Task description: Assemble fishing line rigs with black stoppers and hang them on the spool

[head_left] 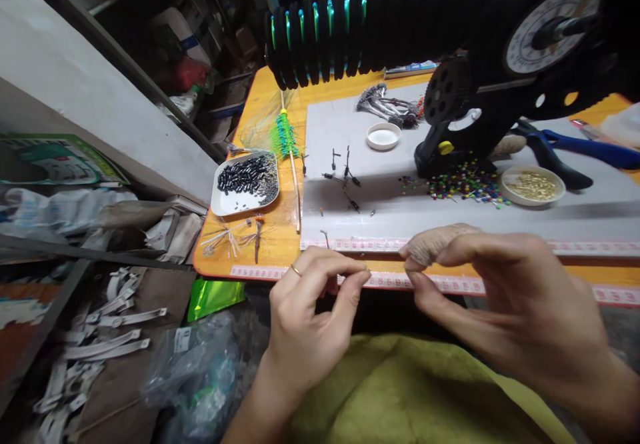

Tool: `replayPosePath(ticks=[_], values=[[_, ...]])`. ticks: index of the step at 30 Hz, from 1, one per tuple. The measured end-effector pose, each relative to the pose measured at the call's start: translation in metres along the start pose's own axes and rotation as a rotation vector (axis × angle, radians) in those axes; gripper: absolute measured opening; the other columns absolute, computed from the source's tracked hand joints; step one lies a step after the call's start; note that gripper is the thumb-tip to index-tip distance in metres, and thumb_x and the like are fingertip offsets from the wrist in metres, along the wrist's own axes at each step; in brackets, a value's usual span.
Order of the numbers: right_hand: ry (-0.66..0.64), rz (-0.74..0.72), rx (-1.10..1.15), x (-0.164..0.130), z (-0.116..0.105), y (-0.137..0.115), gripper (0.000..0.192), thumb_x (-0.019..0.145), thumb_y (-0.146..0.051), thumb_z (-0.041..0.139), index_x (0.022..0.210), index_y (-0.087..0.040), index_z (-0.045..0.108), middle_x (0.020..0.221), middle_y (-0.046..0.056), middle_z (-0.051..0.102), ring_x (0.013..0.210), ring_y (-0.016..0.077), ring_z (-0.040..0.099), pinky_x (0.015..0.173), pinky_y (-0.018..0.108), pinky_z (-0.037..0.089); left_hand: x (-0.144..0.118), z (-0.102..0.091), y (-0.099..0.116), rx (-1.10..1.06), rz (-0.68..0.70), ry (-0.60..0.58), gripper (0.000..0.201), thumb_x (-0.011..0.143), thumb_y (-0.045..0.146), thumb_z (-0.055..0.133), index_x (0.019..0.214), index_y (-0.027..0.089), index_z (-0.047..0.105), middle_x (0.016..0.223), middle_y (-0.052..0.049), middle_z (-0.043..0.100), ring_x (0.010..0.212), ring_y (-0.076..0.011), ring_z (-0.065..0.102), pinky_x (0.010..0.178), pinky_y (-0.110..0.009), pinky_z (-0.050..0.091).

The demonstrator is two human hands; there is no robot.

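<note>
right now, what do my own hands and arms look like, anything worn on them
Your left hand is ungloved, with a thin gold-coloured ring. Your right hand has a wrinkled beige wrap around a finger. No sleeve shows on either arm.

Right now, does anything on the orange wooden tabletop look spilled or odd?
Possibly the tiny multicoloured beads scattered loose on the light-grey flat board: the gold-coloured metallic pieces beside them sit contained in a round white dish.

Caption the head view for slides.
Left hand pinching and right hand, one finger wrapped, at a table with colourful bits, golden pieces in a dish and black pieces in a tray.
</note>
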State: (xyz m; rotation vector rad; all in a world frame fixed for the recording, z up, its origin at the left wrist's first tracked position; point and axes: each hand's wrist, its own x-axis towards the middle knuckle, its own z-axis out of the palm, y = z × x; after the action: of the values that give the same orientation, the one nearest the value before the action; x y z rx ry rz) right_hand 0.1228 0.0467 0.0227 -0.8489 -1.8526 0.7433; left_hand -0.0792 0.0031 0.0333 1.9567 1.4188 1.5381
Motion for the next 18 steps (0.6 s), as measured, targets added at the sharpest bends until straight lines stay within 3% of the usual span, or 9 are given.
replayPosePath(ticks=[5, 7, 11, 15, 18], values=[[-0.321, -0.216, -0.148, 0.009, 0.007, 0.007, 0.031, 0.085, -0.003, 0.063, 0.103, -0.028, 0.062, 0.092, 0.003, 0.073, 0.104, 0.0264, 0.072, 0.087, 0.038, 0.062, 0.003, 0.001, 0.005, 0.227, 0.053, -0.132, 0.01, 0.092, 0.006, 0.062, 0.094, 0.016, 0.066, 0.082, -0.005, 0.07, 0.076, -0.015, 0.066, 0.064, -0.025, 0.053], [-0.371, -0.229, -0.143, 0.011, 0.009, 0.01, 0.031, 0.086, -0.004, 0.061, 0.106, -0.028, 0.063, 0.099, 0.005, 0.074, 0.105, 0.027, 0.073, 0.087, 0.039, 0.062, 0.003, 0.001, 0.006, 0.263, 0.06, -0.176, 0.009, 0.095, 0.008, 0.059, 0.094, 0.014, 0.066, 0.083, -0.007, 0.071, 0.077, -0.0164, 0.066, 0.065, -0.026, 0.053], [-0.341, -0.221, -0.072, 0.012, 0.01, 0.009, 0.036, 0.089, -0.005, 0.062, 0.116, -0.027, 0.056, 0.108, 0.006, 0.073, 0.1, 0.0222, 0.074, 0.083, 0.033, 0.062, 0.004, 0.001, 0.007, 0.133, -0.023, -0.164, 0.011, 0.093, 0.006, 0.061, 0.092, 0.015, 0.067, 0.083, -0.006, 0.071, 0.077, -0.015, 0.065, 0.064, -0.025, 0.052], [-0.21, -0.193, -0.01, 0.012, 0.01, 0.001, 0.045, 0.084, 0.0, 0.065, 0.117, -0.026, 0.05, 0.099, 0.002, 0.072, 0.091, 0.0186, 0.074, 0.078, 0.029, 0.061, 0.004, 0.001, 0.007, -0.056, -0.159, -0.122, 0.01, 0.089, 0.007, 0.068, 0.087, 0.017, 0.07, 0.08, -0.002, 0.072, 0.071, -0.0112, 0.064, 0.061, -0.021, 0.049], [-0.151, -0.206, 0.009, 0.013, 0.012, -0.001, 0.041, 0.083, -0.001, 0.067, 0.114, -0.025, 0.053, 0.094, 0.001, 0.072, 0.085, 0.0161, 0.073, 0.076, 0.027, 0.061, 0.004, 0.0, 0.008, -0.103, -0.207, -0.115, 0.007, 0.09, 0.01, 0.07, 0.086, 0.017, 0.071, 0.079, 0.0, 0.072, 0.071, -0.0099, 0.064, 0.063, -0.02, 0.049]])
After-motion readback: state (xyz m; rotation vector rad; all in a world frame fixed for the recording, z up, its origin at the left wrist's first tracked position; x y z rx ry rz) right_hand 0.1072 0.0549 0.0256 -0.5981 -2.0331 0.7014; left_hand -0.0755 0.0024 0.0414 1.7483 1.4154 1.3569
